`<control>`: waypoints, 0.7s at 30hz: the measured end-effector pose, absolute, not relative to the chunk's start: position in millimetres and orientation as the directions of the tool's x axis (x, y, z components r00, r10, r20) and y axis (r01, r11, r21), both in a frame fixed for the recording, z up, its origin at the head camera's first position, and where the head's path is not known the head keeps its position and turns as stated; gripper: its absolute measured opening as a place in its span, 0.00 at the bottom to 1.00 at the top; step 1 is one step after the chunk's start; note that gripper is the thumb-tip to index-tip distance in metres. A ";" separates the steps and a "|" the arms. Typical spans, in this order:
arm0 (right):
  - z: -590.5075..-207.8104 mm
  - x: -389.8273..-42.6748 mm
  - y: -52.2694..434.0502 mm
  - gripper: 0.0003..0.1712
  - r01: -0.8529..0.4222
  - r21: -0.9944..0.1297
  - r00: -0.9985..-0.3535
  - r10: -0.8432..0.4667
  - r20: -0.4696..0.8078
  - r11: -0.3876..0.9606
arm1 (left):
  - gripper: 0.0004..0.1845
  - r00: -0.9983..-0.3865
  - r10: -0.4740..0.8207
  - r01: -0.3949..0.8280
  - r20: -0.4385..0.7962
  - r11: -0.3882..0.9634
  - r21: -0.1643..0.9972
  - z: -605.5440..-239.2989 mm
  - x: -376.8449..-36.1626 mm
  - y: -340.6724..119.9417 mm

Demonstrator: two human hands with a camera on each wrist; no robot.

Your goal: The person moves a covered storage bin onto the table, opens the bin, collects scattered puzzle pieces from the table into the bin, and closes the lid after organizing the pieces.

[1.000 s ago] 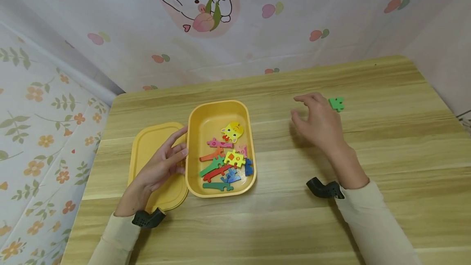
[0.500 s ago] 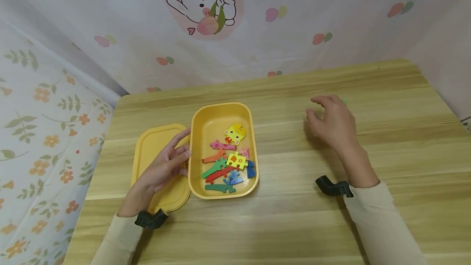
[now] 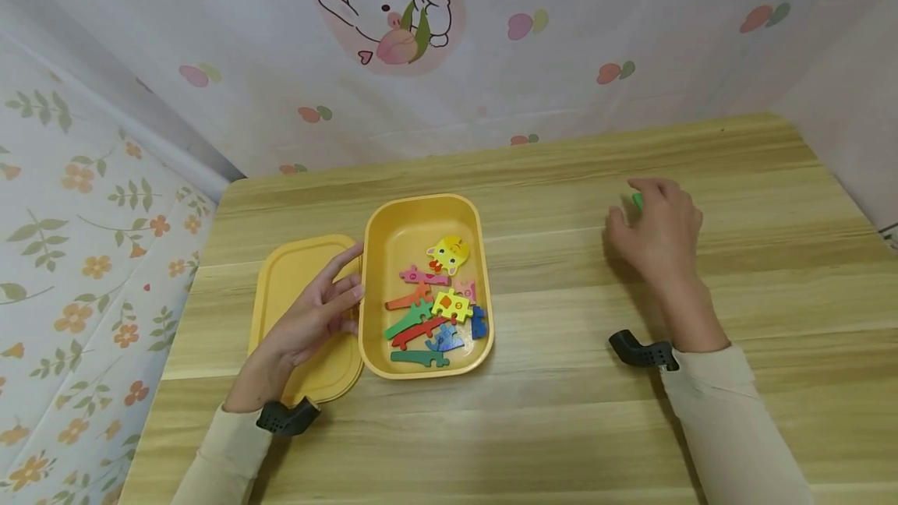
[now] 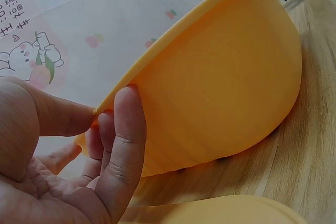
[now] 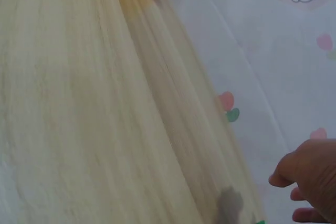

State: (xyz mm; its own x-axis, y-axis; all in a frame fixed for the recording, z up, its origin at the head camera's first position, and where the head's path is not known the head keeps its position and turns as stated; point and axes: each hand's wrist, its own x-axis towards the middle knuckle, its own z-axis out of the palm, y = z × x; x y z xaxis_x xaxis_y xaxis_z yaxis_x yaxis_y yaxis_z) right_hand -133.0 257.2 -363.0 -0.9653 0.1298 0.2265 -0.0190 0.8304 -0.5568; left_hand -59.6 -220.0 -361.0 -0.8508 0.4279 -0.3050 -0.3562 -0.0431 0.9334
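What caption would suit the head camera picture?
Left hand steadies a yellow box of puzzle pieces; right hand reaches a green piece.

Bare tabletop [image 3: 561, 411] spans near and right; the yellow box [image 3: 421, 213] and lid [image 3: 295, 271] block the left, seemingly alone.

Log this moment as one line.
left hand rests on box side | right hand over green piece | lid beside box

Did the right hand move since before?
Yes. The right hand went to the right, farther from the yellow box, and now covers most of the green puzzle piece on the table.
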 end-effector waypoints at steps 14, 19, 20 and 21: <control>-365.9 -134.1 270.1 0.33 0.105 -0.549 -0.983 0.169 0.068 0.829 | 0.39 -0.854 0.422 -0.350 -0.304 -0.036 0.936 -361.2 -59.4 -221.1; -368.5 -133.4 272.4 0.32 0.107 -0.533 -0.985 0.163 0.059 0.839 | 0.39 -0.854 0.417 -0.354 -0.310 -0.031 0.935 -360.6 -59.6 -220.6; -369.2 -133.2 272.9 0.32 0.109 -0.530 -0.984 0.166 0.060 0.841 | 0.39 -0.854 0.417 -0.355 -0.311 -0.030 0.934 -360.4 -59.6 -220.5; -369.8 -133.1 273.3 0.32 0.111 -0.529 -0.984 0.169 0.063 0.841 | 0.39 -0.854 0.417 -0.356 -0.312 -0.030 0.934 -360.3 -59.6 -220.4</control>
State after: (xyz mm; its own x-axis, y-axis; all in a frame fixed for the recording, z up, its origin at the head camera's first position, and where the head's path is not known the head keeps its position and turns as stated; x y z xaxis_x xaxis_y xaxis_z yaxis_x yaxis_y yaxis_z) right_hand -133.1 273.3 -369.8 -0.9837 0.1686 0.0627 0.1105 0.8413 -0.5292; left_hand -59.6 -220.4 -360.3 -0.8536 0.4169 -0.3122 -0.3561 -0.0299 0.9340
